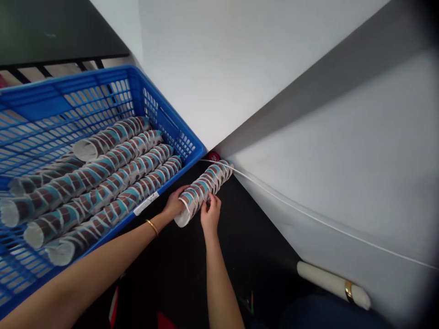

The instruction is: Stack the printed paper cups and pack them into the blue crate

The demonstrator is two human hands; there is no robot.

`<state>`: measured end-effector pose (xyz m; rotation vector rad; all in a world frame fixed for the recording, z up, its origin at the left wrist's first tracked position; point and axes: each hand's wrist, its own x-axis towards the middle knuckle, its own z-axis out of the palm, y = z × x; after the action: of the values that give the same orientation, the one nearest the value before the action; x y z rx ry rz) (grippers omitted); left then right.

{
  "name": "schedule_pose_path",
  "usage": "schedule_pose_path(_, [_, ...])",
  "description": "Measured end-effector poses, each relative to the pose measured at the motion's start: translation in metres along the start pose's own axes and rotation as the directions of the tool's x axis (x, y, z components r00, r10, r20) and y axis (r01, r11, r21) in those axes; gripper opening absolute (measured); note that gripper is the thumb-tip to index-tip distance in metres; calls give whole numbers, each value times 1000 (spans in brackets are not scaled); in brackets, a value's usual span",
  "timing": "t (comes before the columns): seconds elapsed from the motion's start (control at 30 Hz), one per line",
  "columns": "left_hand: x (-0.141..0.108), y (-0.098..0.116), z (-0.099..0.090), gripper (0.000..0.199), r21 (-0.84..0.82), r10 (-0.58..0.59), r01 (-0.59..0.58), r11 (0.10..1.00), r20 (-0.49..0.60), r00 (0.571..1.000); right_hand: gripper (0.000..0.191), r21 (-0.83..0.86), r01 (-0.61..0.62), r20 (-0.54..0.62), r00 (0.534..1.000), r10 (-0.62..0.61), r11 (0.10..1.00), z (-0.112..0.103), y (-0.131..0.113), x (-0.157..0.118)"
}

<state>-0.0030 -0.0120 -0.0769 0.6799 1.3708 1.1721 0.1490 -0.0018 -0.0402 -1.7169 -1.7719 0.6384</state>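
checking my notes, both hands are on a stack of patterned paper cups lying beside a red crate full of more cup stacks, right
Not quite: the crate is blue, not red, as the head view shows. The rest holds: the left hand and right hand are on a stack of patterned paper cups lying beside it, with more cup stacks inside.

No readable text anywhere. White sticker on the blue crate's front rim: too small and blurred, nothing legible. Stacked paper cups carry only a brown/teal/white pattern, with no letters, brand or numbers I can make out. No signs or digits elsewhere.
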Motion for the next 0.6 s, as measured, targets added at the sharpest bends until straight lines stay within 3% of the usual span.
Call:
schedule_pose_path(0.13, [3,-4,4,49,19,46,-46,999,-8,999,44,9,11,8,1000,-11,1000,-4,-5,-8])
schedule_pose_path(0.37, [5,-9,2,38,93,95,-90,992,-58,994,34,-96,159,95,984,-150,983,-9,-30,-29])
schedule_pose_path(0.5, [5,-9,1,25,148,125,-113,982,-74,989,30,-205,233,106,971,-215,951,-10,-35,-27])
schedule_pose_path(0.6, [6,-9,1,22,175,144,-128,976,-80,986,26,-279,291,184,951,-247,915,-15,-37,-20])
